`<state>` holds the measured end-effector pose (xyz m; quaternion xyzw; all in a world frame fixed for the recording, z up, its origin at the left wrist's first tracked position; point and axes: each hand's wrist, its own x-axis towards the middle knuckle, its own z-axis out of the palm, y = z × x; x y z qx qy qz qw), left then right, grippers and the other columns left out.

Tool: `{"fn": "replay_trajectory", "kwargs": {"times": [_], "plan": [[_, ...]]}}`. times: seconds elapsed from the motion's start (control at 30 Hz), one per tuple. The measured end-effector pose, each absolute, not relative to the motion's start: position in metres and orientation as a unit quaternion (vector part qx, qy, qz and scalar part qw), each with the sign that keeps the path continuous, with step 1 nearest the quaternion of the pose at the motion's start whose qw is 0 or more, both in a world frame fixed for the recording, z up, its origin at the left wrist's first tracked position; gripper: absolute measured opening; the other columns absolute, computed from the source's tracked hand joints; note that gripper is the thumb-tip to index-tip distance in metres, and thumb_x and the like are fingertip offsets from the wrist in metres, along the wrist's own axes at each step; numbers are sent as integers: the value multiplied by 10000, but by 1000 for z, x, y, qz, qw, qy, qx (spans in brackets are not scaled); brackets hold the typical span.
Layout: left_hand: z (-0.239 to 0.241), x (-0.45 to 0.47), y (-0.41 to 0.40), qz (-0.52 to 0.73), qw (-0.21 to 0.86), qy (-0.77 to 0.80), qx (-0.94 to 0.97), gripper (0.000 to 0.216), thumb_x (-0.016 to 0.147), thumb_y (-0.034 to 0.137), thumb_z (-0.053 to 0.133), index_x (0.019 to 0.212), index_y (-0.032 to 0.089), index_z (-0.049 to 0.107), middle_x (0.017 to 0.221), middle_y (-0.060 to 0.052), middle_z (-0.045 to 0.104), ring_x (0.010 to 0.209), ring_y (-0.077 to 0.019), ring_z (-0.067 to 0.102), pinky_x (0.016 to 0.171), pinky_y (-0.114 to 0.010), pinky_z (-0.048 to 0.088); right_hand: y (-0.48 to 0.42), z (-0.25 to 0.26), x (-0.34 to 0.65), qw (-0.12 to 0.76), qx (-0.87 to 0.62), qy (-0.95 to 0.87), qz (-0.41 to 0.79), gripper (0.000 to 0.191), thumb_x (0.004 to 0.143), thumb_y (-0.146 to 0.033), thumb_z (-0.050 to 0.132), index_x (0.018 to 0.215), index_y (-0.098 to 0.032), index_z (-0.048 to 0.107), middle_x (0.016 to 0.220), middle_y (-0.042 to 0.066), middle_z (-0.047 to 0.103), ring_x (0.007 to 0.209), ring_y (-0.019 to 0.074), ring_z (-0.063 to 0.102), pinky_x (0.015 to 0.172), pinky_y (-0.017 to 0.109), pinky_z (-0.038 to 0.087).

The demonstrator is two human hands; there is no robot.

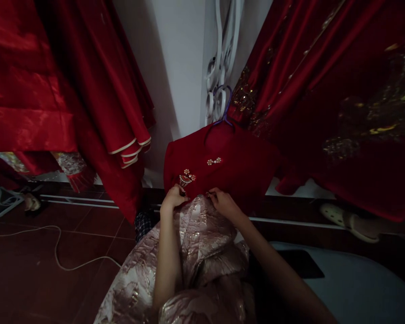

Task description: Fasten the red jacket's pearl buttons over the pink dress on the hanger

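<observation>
A shiny pink brocade garment (pixel 195 229) hangs in folds in front of me, its narrow top between my two hands. My left hand (pixel 173 198) is closed in a pinch at the upper left edge of the brocade. On the other side my right hand (pixel 225 206) pinches at its upper right edge, with a small dark bit showing by the fingertips. Behind them a dark red top (pixel 246 157) hangs on a purple hanger (pixel 227 108). It carries a beaded brooch-like ornament (pixel 186 177) just above my left hand and a smaller flower-shaped fastening (pixel 213 161) near the neckline.
Red garments (pixel 97 90) hang at left, and red cloth with gold sequins (pixel 367 121) hangs at right. White scrollwork metal (pixel 219 67) stands behind the hanger. A pale cable (pixel 57 247) crosses the tiled floor. A cream clog (pixel 349 222) and a pale blue surface (pixel 357 279) are at right.
</observation>
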<state>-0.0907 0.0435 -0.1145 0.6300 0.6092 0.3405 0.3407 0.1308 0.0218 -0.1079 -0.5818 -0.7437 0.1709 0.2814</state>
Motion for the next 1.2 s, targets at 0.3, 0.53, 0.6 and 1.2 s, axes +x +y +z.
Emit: {"fn": "replay_trajectory", "kwargs": {"times": [0.3, 0.53, 0.6, 1.2], "plan": [[-114, -80, 42, 312, 357, 630, 615, 307, 455, 196, 756, 676, 170, 545, 584, 12, 611, 549, -127, 588, 569, -212, 425, 27, -124, 126, 347, -561, -727, 187, 286, 732, -179, 567, 1016, -148, 562, 819, 43, 628, 708, 125, 597, 665, 239, 463], [-110, -59, 44, 342, 267, 706, 559, 303, 562, 262, 714, 792, 143, 558, 842, -171, 672, 847, -246, 639, 743, -300, 424, 23, -115, 125, 317, -572, -737, 174, 164, 726, -178, 575, 881, -154, 623, 766, 38, 618, 675, 124, 586, 661, 233, 457], [-111, -61, 45, 357, 261, 692, 570, 216, 586, 245, 693, 756, 161, 589, 824, -143, 680, 830, -224, 638, 741, -289, 418, 22, -113, 127, 313, -570, -738, 178, 157, 714, -162, 584, 865, -164, 625, 766, 28, 604, 665, 117, 580, 650, 227, 457], [-94, -94, 34, 392, 235, 563, 689, 159, 594, 208, 671, 749, 173, 679, 679, -23, 665, 615, -129, 592, 581, -216, 404, 18, -91, 141, 368, -538, -655, 382, 178, 710, -306, 625, 778, -180, 519, 595, -5, 625, 490, 132, 619, 423, 204, 468]]}}
